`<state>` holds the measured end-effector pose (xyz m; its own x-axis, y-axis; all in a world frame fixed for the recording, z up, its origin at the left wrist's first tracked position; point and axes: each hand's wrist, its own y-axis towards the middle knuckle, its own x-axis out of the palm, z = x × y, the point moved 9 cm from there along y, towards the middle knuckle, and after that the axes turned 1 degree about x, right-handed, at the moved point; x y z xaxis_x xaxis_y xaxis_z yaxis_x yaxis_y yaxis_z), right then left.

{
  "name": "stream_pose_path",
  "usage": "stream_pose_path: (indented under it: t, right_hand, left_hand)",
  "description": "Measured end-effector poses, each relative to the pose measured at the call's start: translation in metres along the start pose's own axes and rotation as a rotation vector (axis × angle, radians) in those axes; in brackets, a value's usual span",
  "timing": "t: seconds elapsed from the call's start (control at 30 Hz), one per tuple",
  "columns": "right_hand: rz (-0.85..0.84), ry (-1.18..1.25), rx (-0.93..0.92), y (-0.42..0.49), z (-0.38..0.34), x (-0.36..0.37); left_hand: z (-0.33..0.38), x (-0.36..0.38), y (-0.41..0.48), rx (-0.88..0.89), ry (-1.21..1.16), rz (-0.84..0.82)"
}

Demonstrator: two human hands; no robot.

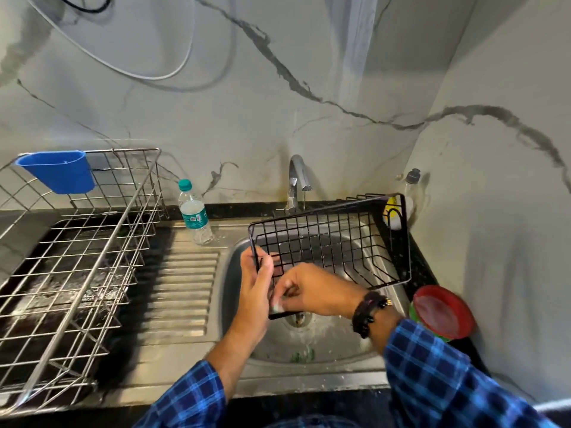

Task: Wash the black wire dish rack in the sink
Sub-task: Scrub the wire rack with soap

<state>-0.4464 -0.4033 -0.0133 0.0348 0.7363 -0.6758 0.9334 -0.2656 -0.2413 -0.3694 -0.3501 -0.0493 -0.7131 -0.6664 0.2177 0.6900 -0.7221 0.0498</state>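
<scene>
The black wire dish rack (332, 242) is hanging tipped up over the sink (355, 341), not lying flat in the basin. Its long axis is running from the near-left corner, just above the drain (299, 319), out to the far-right corner by the sink's back right rim, so most of the rack is stretching away from the hands and to the right of them.

The left hand (255, 284) is wrapped around the rack's left end wire, gripping it and carrying the weight. The right hand (312, 293) is pinching something small and pale, looks like a bit of scrub pad, against the low corner wire right above the drain; too blurry to be sure what it is. Both hands are crowded on that same end, so the far end is unsupported.

Room-wise, the tap (298, 177) is sitting just behind the rack's back edge, dripping a thin stream, and the rack's right end is nearly touching the yellow bottle (392, 216) at the sink's back right corner. A red lid (443, 312) is sitting just off the sink's right rim. I'd guess the open side is left, toward the drainboard (182, 288).
</scene>
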Motion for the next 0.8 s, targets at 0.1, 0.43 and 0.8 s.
stream_pose_path:
  t: [0.1, 0.43, 0.8]
  right_hand:
    - [-0.04, -0.042, -0.024, -0.006, -0.004, -0.003]
    - [-0.048, -0.251, 0.144, -0.005, 0.017, -0.01]
    - [0.851, -0.006, 0.307, -0.001, 0.029, -0.071]
  left_hand:
    - [-0.005, -0.003, 0.001, -0.075, -0.09, 0.042]
    - [-0.002, -0.008, -0.001, -0.046, -0.039, -0.006]
    - [-0.02, 0.022, -0.013, -0.265, -0.11, -0.067]
